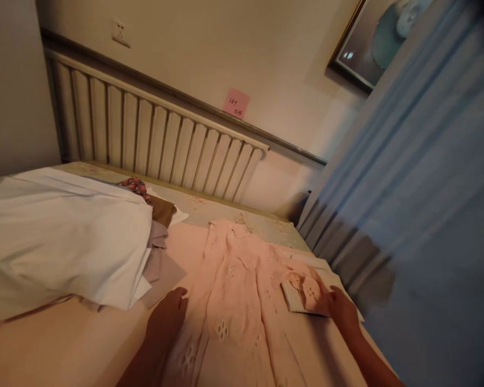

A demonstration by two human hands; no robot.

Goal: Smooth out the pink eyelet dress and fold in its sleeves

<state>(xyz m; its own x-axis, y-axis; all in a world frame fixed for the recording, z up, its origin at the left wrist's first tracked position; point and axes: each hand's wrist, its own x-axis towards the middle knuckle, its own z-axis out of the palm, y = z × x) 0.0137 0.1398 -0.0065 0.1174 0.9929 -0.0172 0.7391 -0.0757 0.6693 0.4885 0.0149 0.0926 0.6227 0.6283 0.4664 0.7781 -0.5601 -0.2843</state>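
A pale pink garment (242,301) with cut-out patterns lies spread face up, its neckline towards the wall. At its right side, my right hand (342,309) is closed on the cuff end of its sleeve (312,293). That sleeve is bent outward and lies over a book or stack of paper (292,298). My left hand (170,309) hovers by the garment's left edge, thumb and fingers loosely curled and a little apart, with nothing visible in them.
White cloth (72,231) is heaped at the left, with folded brown clothing (161,209) beside it. A radiator (157,134) lines the wall behind. A blue curtain (427,215) hangs at the right, close to my right hand. A pink note (236,102) sticks above the radiator.
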